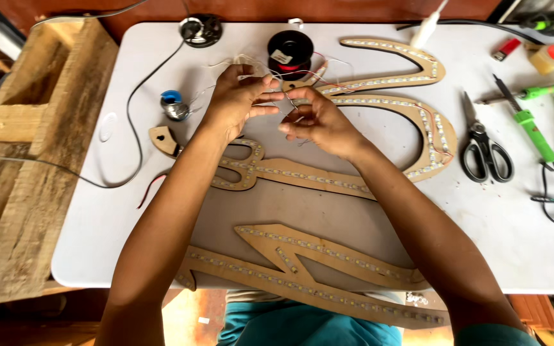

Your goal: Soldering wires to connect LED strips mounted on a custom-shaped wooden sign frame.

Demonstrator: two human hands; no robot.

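Note:
A large curved wooden cutout (379,109) lined with strips of small white lights lies on the white table (97,218). Above its middle, my left hand (235,99) pinches a bundle of thin pale wires (254,67) between thumb and fingers. My right hand (318,122) is just beside it, fingertips closed on the thin wires where they meet the left hand. Red strands trail from the bundle toward a black spool of red wire (290,51) behind the hands. A second wooden cutout with light strips (309,272) lies at the table's near edge under my forearms.
Black scissors (485,150), green-handled tools (533,131), a red lighter (506,48) and a tape roll (549,57) sit at right. A solder spool (174,106), a small wooden piece (163,140), a round black object (201,29) and a black cable (133,122) are at left. Wooden pallets (33,141) flank the table's left.

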